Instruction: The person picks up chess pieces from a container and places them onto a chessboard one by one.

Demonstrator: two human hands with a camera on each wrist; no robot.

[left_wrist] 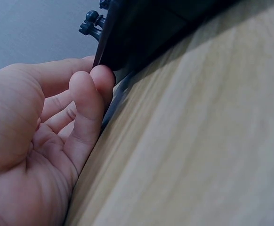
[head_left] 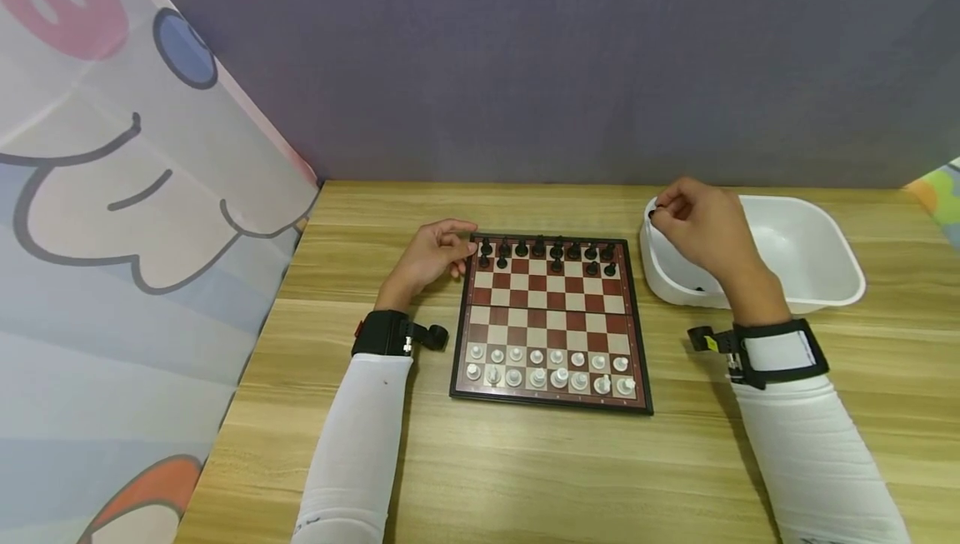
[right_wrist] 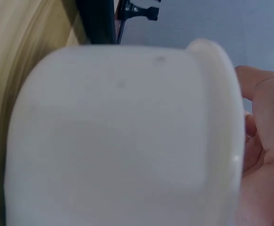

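A folding chessboard point(head_left: 547, 308) with red and cream squares lies on the table, black chessmen point(head_left: 557, 249) along its far side and two rows of white chessmen point(head_left: 558, 376) along its near side. My left hand point(head_left: 435, 254) grips the board's far left corner, and in the left wrist view its fingertips point(left_wrist: 87, 89) are at the dark edge. Over the left rim of a white plastic basin point(head_left: 787, 248), my right hand point(head_left: 703, 223) pinches a small black chess piece point(head_left: 653, 213), mostly covered by the fingers. The basin's wall hides part of that hand in the right wrist view.
Another small black piece point(head_left: 699, 288) lies in the basin, close to my right forearm. The basin stands just right of the board on the wooden table point(head_left: 540, 477). A grey partition point(head_left: 555, 69) rises behind the table, and a cartoon-printed panel point(head_left: 150, 194) borders its left side.
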